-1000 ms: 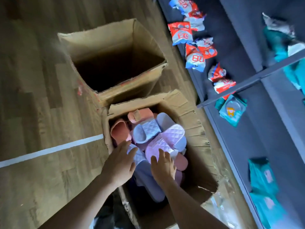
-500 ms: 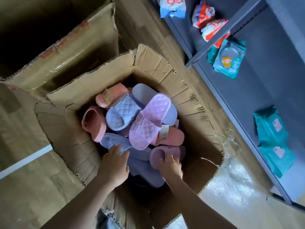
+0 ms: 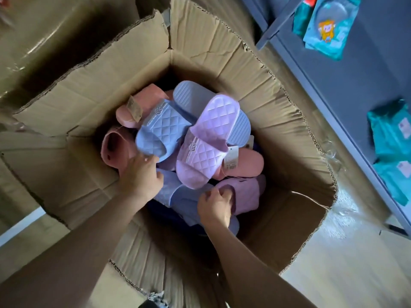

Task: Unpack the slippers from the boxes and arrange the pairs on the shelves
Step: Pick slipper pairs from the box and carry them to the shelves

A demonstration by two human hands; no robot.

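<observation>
An open cardboard box holds a heap of slippers. On top lie a blue quilted slipper and a lilac quilted slipper, with pink slippers around them. My left hand is inside the box, its fingers curled on the end of a lower pale blue slipper, fingertips touching the toe of the blue quilted one. My right hand grips a mauve slipper, with fingers hooked at its strap opening. Deeper slippers are hidden in shadow.
A second cardboard box stands at the back left, touching this one. A dark grey shelf unit runs along the right with teal packets on it. Wooden floor with a white line lies to the left.
The view has closed in on the slipper box. Both hands have reached deeper. My right hand's fingers have curled onto the mauve slipper, and my left hand has shifted up to the blue slippers.
</observation>
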